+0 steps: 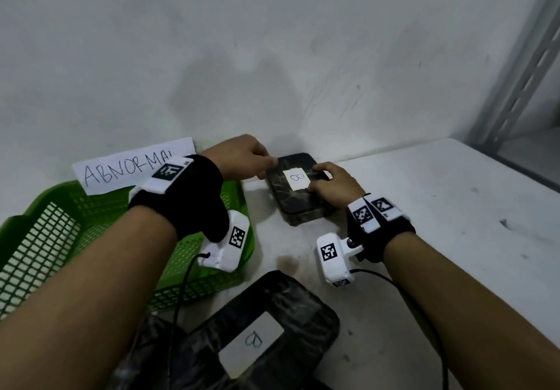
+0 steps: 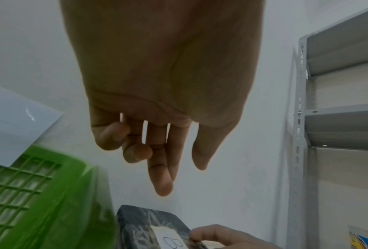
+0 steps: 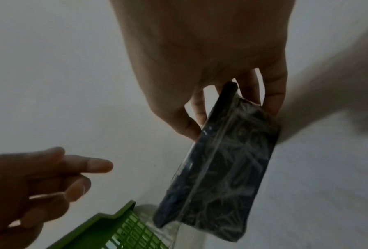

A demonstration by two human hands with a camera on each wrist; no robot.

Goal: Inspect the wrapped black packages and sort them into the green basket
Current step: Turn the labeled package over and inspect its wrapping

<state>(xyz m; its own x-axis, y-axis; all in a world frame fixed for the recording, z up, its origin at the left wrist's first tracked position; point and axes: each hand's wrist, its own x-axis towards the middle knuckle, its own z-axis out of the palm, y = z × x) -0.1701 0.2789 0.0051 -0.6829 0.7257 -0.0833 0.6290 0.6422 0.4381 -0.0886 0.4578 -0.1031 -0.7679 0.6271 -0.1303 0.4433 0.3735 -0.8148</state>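
A black wrapped package (image 1: 298, 201) with a white label marked "B" lies close to the wall, just right of the green basket (image 1: 60, 238). My right hand (image 1: 318, 177) grips its right edge, thumb on the label side and fingers (image 3: 272, 104) round the back. The wrap over the package (image 3: 228, 160) is creased. My left hand (image 1: 266, 167) hovers at the package's far left corner with two fingers (image 2: 161, 182) extended and the others curled, holding nothing. In the right wrist view it is apart from the package. The basket shows nothing inside.
A paper sign reading "ABNORMAL" (image 1: 121, 168) leans on the wall behind the basket. A second black package (image 1: 272, 329) labelled "B" lies near the front edge on top of other dark wrapped ones. A grey metal shelf (image 2: 339, 118) stands at the right. White tabletop (image 1: 454, 223) stretches right.
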